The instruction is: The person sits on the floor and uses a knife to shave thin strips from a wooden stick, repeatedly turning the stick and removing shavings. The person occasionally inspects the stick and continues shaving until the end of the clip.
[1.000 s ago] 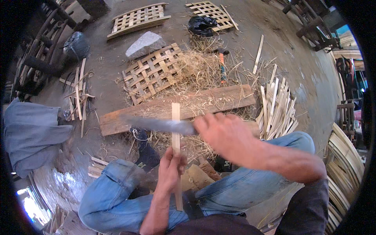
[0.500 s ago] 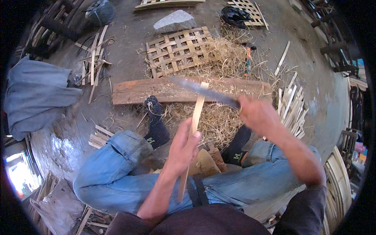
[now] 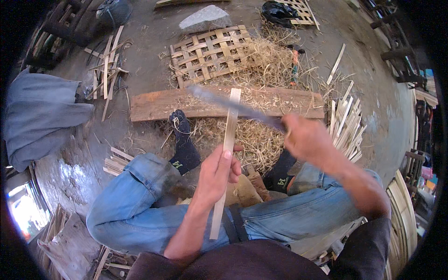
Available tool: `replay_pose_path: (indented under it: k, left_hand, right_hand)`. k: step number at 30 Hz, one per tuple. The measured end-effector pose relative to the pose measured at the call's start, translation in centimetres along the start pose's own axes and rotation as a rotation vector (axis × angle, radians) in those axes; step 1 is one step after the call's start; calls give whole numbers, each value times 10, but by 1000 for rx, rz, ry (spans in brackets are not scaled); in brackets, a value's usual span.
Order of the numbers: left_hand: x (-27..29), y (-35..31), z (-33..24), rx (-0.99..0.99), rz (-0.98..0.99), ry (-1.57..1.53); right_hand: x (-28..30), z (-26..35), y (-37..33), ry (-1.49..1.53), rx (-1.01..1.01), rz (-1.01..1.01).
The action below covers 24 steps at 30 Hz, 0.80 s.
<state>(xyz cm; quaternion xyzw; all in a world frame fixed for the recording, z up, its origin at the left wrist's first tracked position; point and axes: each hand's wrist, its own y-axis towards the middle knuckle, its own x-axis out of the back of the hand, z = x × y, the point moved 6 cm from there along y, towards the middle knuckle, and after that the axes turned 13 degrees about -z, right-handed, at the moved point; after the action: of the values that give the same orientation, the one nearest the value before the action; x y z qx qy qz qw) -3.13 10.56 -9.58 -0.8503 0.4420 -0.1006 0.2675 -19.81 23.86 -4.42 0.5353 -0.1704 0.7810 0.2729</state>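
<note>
Between the thumb and fingers of my left hand (image 3: 218, 173) is a long, flat pale bamboo strip (image 3: 230, 122), its far end pointing up over the plank. My right hand (image 3: 308, 140) is wrapped round the handle of a long knife (image 3: 247, 111), blurred by motion. The blade slants to the left and crosses the strip near its far end; I cannot tell whether they touch. Below them lies a reddish wooden plank (image 3: 156, 106), strewn with shavings. My socked feet stand on its near side.
Curly shavings (image 3: 261, 144) heap around the plank. Beyond it lie a woven bamboo panel (image 3: 210, 53), a grey stone (image 3: 205, 18) and an orange-and-green tool (image 3: 294, 67). Bundled strips (image 3: 347, 123) lie at the right, loose sticks (image 3: 108, 65) and a grey cloth (image 3: 44, 112) at the left.
The bamboo strip has turned to show a duller face and stands more upright. My left thumb now lies across its face. The blade has shifted slightly left.
</note>
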Motion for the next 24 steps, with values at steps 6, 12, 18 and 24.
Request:
replay_pose_path:
  k: [6, 12, 18, 24]
  left_hand:
    - [9, 2, -2, 117, 36, -39]
    - [3, -3, -6, 99, 99, -51]
    - [-20, -14, 7, 141, 260, 29]
    - [-40, -21, 4, 186, 198, -155]
  right_hand:
    - [-23, -6, -5, -4, -77, 166]
    - [-21, -15, 1, 38, -120, 56]
    - [-26, -14, 2, 972, -788, -147]
    - [-31, 1, 2, 820, -614, -105]
